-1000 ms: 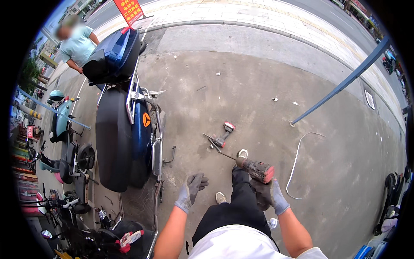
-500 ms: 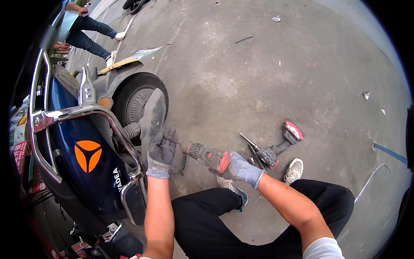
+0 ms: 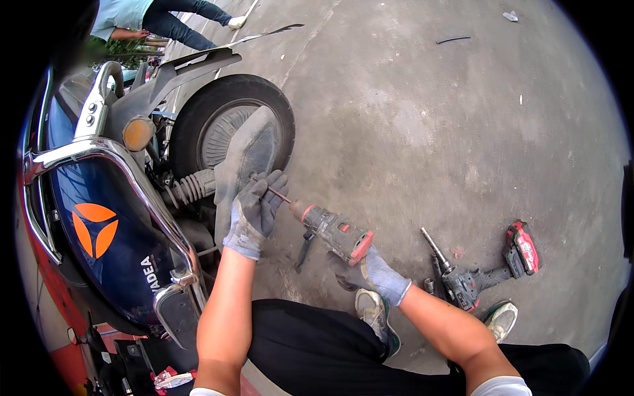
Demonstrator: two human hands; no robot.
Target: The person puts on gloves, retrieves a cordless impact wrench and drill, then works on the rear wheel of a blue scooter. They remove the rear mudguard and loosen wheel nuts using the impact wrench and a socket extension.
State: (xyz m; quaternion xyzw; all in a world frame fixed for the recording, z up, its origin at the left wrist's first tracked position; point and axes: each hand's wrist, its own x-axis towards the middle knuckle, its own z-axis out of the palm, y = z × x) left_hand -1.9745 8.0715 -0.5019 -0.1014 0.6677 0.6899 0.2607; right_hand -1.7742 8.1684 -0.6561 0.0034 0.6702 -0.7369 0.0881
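My right hand (image 3: 373,272), in a grey-blue work glove, is closed on the handle of a black and red power drill (image 3: 333,231). The drill's long bit (image 3: 279,195) points up and left, its tip at a fastener on the dusty grey plastic cover (image 3: 246,152) beside the wheel. My left hand (image 3: 256,208), gloved too, is beside the bit near its tip. Its fingers are stretched out and the palm is turned up; whether they touch the bit is hard to tell. The handle is mostly hidden by my right glove.
A dark blue scooter (image 3: 99,231) with a chrome guard rail (image 3: 155,191) fills the left side, its wheel (image 3: 284,125) beyond my left hand. Another power tool (image 3: 475,280) with a red battery lies on the concrete near my shoes. A person (image 3: 125,16) stands at the far left.
My view has moved closer to the wheel and shifted left. The bit's tip, in front of my left fingers before, now meets the fastener on the cover. The drill stays in my right hand.
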